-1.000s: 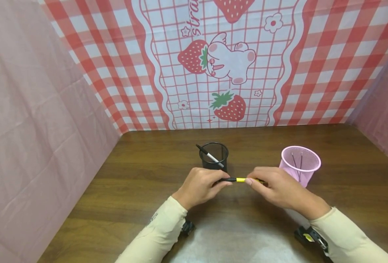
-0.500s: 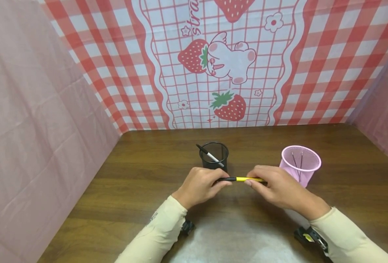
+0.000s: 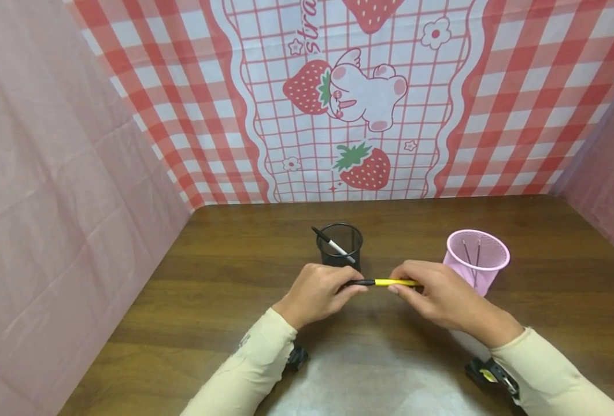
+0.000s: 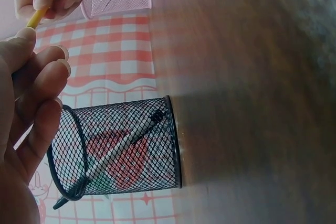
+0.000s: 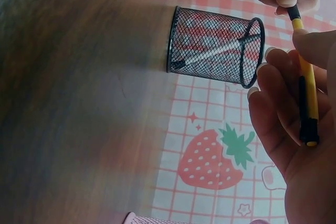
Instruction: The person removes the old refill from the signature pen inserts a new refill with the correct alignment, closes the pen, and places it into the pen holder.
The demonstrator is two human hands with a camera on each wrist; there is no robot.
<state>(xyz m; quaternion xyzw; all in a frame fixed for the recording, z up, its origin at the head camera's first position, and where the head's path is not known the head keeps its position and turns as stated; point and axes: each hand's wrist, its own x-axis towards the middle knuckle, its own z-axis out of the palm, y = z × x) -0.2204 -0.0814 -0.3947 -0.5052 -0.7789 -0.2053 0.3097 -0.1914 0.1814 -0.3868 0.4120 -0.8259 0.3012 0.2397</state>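
left hand (image 3: 317, 294) and right hand (image 3: 442, 297) both pinch pen (image 3: 384, 282), left on black end, right on yellow barrel; pen sideways, lower center of frame. black cup (image 3: 351, 241) near center, pink cup (image 3: 484, 279) center right.

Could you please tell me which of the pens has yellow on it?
The yellow and black pen, held by the left hand and right hand. The black and white pen leans in the black mesh cup and shows no yellow.

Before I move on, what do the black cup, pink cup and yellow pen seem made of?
Black cup: likely coated metal; open wire mesh, slightly shiny rim. Pink cup: probably painted metal; fine mesh, smooth rim. Yellow pen: apparently plastic; smooth, evenly coloured barrel.
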